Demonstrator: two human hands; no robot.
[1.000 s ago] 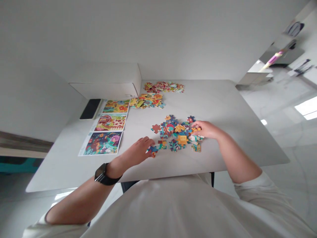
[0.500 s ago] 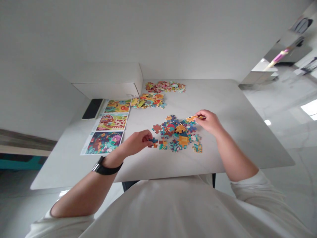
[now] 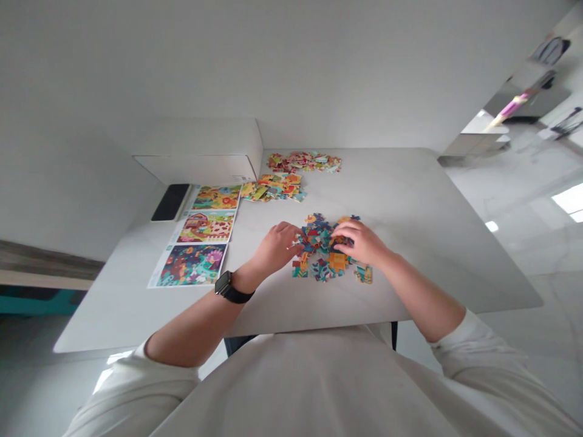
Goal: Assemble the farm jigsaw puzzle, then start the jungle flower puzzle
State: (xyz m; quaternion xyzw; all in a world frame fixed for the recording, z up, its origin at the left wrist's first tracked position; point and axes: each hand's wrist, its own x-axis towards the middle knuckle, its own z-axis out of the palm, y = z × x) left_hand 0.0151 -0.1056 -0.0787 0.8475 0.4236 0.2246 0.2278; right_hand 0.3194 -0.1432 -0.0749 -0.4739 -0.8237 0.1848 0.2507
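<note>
Both hands are at the dark-toned pile of jigsaw puzzle pieces (image 3: 321, 270) in the middle of the table. My left hand (image 3: 276, 247), with a black watch on its wrist, is curved against the pile's left edge. Its thumb and fingers are apart, with pieces touching them; no piece is plainly gripped. Over the right side of the pile, my right hand (image 3: 361, 241) has its thumb and fingers spread apart, touching the pieces. Blue, teal and orange pieces lie heaped between the hands, and some are hidden beneath the fingers.
Farther back lie a yellow-green puzzle pile (image 3: 276, 188) and a reddish puzzle pile (image 3: 303, 161). A picture sheet (image 3: 200, 235) with three printed scenes lies at left, beside a phone (image 3: 170, 202). Behind them stands a white box (image 3: 195, 167) against the wall.
My left hand has moved right to the pile, and the blue piece it held no longer shows. My right hand has come down and left; the orange piece is out of its fingers.
</note>
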